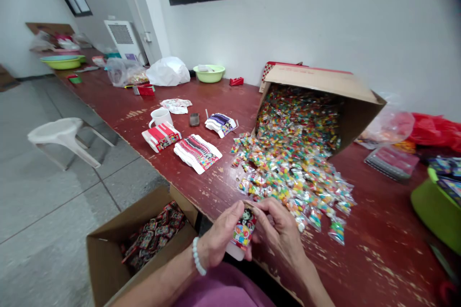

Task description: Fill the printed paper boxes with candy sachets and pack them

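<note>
My left hand (221,237) and my right hand (281,230) meet at the near edge of the red-brown table (378,244). Both are closed on one small printed card packet (243,232) with a colourful picture, held upright between them. Just beyond my fingers lies a spread heap of small clear bags of coloured bits (291,177). It spills from a cardboard box tipped on its side (324,100). A bead bracelet (197,256) circles my left wrist.
An open carton of dark red packets (151,237) stands on the floor at my left. Stacks of printed cards (197,152), (161,136), (220,123) and a white mug (159,116) lie mid-table. A green basin (437,211) sits right; a white stool (63,136) stands left.
</note>
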`<state>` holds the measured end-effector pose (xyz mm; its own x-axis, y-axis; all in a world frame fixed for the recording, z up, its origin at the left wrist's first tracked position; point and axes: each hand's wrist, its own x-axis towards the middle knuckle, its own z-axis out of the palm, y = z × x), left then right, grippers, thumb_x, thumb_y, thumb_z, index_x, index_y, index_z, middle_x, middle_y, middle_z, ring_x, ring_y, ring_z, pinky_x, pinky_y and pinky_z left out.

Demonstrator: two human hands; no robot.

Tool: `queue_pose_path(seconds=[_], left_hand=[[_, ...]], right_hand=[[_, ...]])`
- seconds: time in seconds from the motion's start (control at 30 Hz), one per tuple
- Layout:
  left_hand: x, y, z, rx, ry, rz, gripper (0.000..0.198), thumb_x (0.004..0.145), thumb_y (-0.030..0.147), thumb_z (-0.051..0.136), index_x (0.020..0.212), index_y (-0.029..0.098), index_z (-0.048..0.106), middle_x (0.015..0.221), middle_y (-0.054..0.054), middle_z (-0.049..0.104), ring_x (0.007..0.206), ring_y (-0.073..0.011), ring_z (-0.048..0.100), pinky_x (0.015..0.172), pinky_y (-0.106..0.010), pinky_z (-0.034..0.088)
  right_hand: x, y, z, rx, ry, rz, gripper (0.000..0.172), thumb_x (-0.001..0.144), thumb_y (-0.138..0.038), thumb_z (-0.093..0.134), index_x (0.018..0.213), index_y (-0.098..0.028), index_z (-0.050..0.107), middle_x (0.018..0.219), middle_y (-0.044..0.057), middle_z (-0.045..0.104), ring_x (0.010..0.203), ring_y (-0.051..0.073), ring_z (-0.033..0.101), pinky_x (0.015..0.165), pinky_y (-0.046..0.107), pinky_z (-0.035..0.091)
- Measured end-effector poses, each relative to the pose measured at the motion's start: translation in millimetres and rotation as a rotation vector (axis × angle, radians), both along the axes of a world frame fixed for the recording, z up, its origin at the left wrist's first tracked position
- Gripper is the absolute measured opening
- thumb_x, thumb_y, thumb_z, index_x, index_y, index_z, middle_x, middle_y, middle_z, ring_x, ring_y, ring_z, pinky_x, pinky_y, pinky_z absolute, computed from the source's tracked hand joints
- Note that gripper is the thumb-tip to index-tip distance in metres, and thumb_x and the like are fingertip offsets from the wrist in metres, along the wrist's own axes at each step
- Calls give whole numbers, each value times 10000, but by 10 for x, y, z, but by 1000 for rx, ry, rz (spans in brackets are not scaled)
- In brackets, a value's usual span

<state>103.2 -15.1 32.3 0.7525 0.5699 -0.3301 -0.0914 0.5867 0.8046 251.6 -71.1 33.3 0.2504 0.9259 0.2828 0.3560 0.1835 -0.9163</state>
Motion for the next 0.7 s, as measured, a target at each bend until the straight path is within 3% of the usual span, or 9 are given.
queue_pose_path(seconds=[0.1, 0.17, 0.3, 0.4, 0.47, 0.63, 0.7], left_hand=[[11, 12, 0, 50, 67, 47, 710, 879, 725, 374, 1254, 151, 559, 661, -26, 635, 444, -135, 573, 424, -229, 450], [15, 32, 19, 100, 105, 23, 741, 870, 748, 348, 1218, 140, 593, 643, -25, 632, 440, -131, 567, 420, -222, 446], [22, 52, 53, 183, 210, -9, 791, 856, 773, 317, 1071, 95, 665, 615, -43, 633, 432, -134, 564, 420, -229, 445], [17, 46, 60, 268, 264, -18, 806, 856, 773, 307, 940, 74, 699, 610, -60, 635, 426, -129, 558, 435, -234, 443], [6, 46, 58, 310, 271, -25, 804, 864, 764, 308, 949, 72, 709, 609, -56, 629, 431, -124, 557, 446, -231, 443], [-29, 79, 44, 279, 251, -7, 758, 878, 725, 367, 1247, 118, 628, 644, -40, 638, 460, -134, 569, 440, -230, 463], [-35, 82, 22, 241, 237, -4, 729, 889, 700, 387, 1300, 137, 598, 664, -41, 647, 473, -135, 572, 434, -227, 465]], right_hand=[[-11, -8, 33, -37, 29, 44, 219, 936, -377, 582, 911, -241, 751, 932, 65, 724, 840, 212, 668, 773, 331, 534], [-18, -3, 44, -104, 130, 20, 222, 909, -406, 621, 879, -219, 736, 923, 68, 737, 738, 195, 674, 687, 311, 546], [-29, 28, 72, -244, 335, 46, 257, 844, -440, 699, 892, -188, 705, 798, 48, 740, 541, 161, 657, 502, 259, 515], [-36, 48, 100, -269, 468, 69, 264, 836, -444, 708, 819, -183, 671, 651, 8, 703, 445, 146, 626, 451, 247, 491], [-35, 45, 101, -258, 485, 65, 254, 841, -439, 705, 811, -189, 668, 630, 0, 694, 440, 144, 621, 450, 247, 488], [-29, -25, 74, -179, 308, 153, 217, 931, -412, 593, 917, -227, 705, 1027, 55, 725, 687, 156, 673, 582, 266, 540], [-60, -52, 52, -111, 192, 177, 188, 961, -357, 549, 945, -237, 693, 1099, 57, 695, 806, 167, 666, 647, 270, 543]])
